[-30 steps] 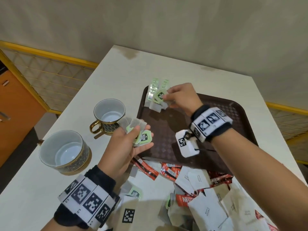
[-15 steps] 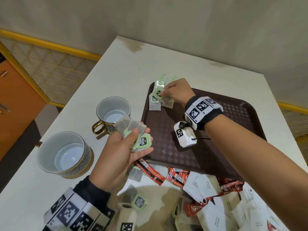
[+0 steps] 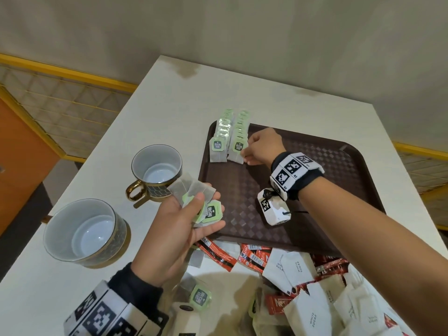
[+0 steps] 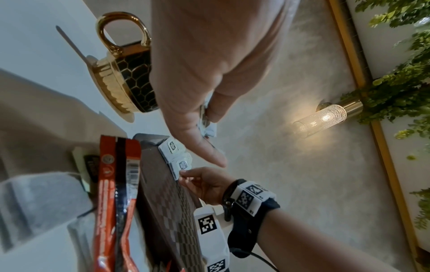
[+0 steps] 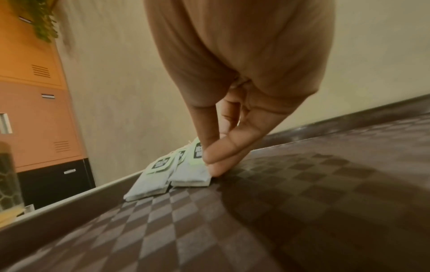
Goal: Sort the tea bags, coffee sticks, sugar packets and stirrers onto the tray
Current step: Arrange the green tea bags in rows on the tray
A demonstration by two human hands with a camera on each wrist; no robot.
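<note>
A brown tray [image 3: 339,190] lies on the white table. Two neat rows of green-tagged tea bags stand in its far left corner: the left row [image 3: 218,147] and the right row [image 3: 238,147]. My right hand [image 3: 247,154] rests low on the tray, and its thumb and forefinger pinch the right edge of the front tea bag [image 5: 190,173] of the right row. My left hand [image 3: 201,209] hovers palm up by the tray's left rim and grips a fan of tea bags [image 3: 194,190] under its thumb.
A gold-handled cup [image 3: 157,170] and a larger bowl [image 3: 84,229] stand left of the tray. White sugar packets [image 3: 298,265], red coffee sticks [image 3: 218,253] and a loose tea bag [image 3: 200,297] are heaped at the table's near edge.
My right hand has brought its tea bag down onto the front of the right row, which now lies straight. The left hand keeps its bunch and has barely moved.
</note>
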